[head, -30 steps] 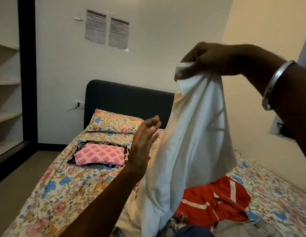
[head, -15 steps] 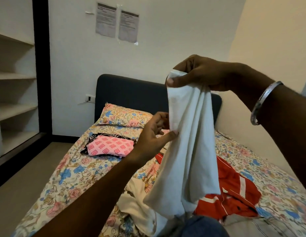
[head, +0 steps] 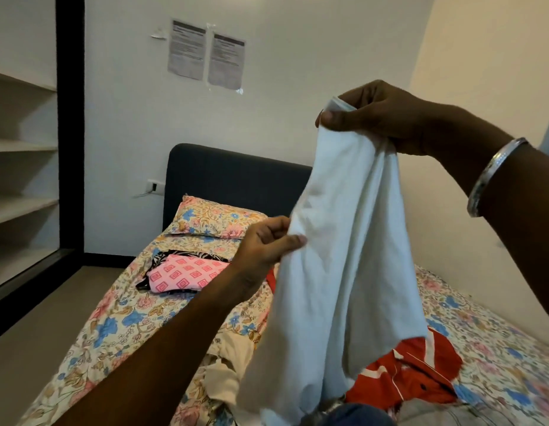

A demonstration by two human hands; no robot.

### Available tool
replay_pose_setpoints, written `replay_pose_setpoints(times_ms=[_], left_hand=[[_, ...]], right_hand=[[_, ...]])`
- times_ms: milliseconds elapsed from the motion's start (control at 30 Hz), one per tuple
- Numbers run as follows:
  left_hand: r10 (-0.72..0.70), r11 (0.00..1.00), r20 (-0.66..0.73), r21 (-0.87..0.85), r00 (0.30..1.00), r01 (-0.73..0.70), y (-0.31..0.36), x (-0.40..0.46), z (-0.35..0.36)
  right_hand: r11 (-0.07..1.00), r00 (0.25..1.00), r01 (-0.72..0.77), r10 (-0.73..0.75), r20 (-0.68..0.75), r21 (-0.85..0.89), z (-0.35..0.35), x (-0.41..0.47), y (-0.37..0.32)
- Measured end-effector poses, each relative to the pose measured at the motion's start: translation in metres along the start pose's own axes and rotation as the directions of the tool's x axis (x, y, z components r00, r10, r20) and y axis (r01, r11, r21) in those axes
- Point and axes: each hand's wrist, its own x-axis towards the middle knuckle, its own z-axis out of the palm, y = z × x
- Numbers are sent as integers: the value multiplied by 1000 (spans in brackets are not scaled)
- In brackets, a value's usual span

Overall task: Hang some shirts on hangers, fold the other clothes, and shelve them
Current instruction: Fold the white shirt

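Note:
A white garment (head: 343, 272) hangs in the air over the bed. My right hand (head: 377, 118) grips its top edge, held high at the right. Lower down, my left hand (head: 267, 244) pinches the garment's left edge between thumb and fingers. The cloth's bottom reaches a heap of clothes near me: a red garment with white stripes (head: 411, 373), a cream piece (head: 230, 370) and something blue (head: 359, 416). A folded pink patterned garment (head: 184, 273) lies on a black patterned one (head: 161, 255) further up the bed.
The bed has a floral sheet (head: 119, 327), a floral pillow (head: 214, 218) and a dark headboard (head: 230, 176). Open shelves (head: 21, 146) with a dark frame stand at the left. Bare floor (head: 36, 333) lies between shelves and bed. Walls close the back and right.
My left hand rose from open beside the white garment to pinching its left edge. My right hand kept its grip on the top. The view shifted slightly right.

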Motion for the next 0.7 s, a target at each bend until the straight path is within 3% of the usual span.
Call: replay_pose_setpoints(times_ms=[100, 200, 267, 333, 400, 567, 700], left_hand=[[198, 970, -246, 191, 949, -152, 21, -6, -21], [371, 859, -188, 442, 909, -259, 27, -17, -28], [391, 764, -82, 584, 917, -274, 12, -29, -27], [304, 691, -1, 688, 953, -220, -14, -40, -25], [159, 679, -30, 729, 987, -87, -38, -49, -26], [-63, 777, -110, 619, 992, 118, -71, -73, -49], [-155, 745, -123, 637, 980, 198, -85, -105, -76]], right_hand=[[996, 975, 54, -68, -212, -71, 8, 5, 14], [989, 919, 139, -149, -366, -52, 16, 12, 18], [982, 881, 181, -184, -435, -48, 19, 16, 13], [978, 865, 197, -207, -457, -72, 19, 19, 6], [974, 860, 176, -222, -459, -140, 17, 22, 2], [971, 807, 134, -223, -546, -199, -1, 23, 3], [981, 784, 105, -182, -594, -162, -5, 17, 11]])
